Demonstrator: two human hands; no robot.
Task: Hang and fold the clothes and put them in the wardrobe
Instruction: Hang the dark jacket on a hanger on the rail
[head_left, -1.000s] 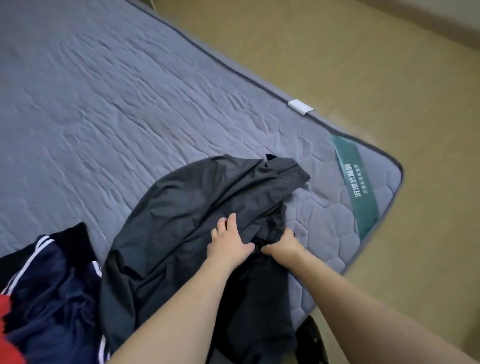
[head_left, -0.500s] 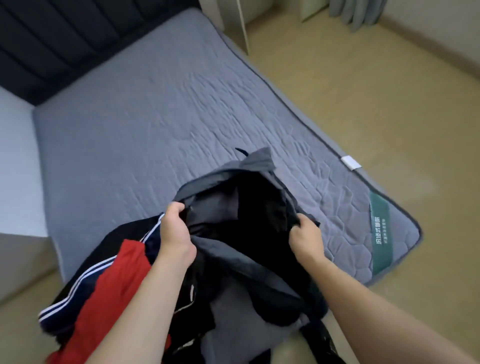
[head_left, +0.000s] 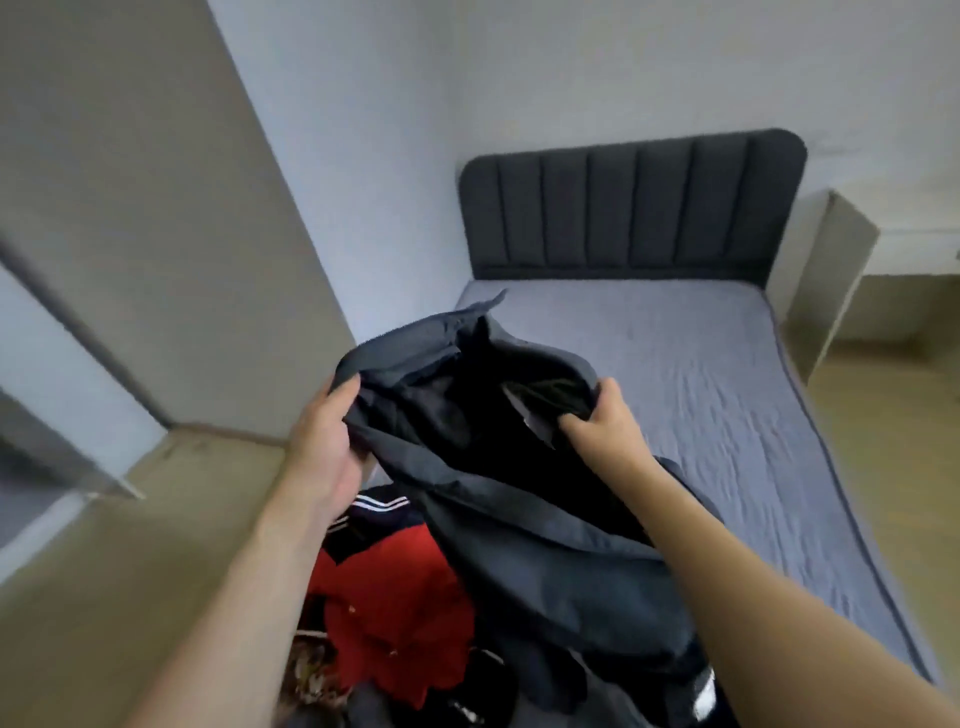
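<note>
Jacket (head_left: 519, 519): dark grey, held up over the foot end of the bed (head_left: 701, 374). Left hand (head_left: 324, 441) grips its left edge; right hand (head_left: 602, 421) grips its right edge, fingers curled into the cloth. Red garment (head_left: 395, 597) and white-striped navy garment (head_left: 374, 512) lie below, near the bed's foot.

Ahead of you stands a bed with a grey quilted mattress (head_left: 701, 374) and a dark padded, ribbed headboard (head_left: 631, 208) against a pale bluish wall (head_left: 519, 67). A beige cabinet (head_left: 826, 270) flanks it; tan flooring (head_left: 130, 545) lies below.
</note>
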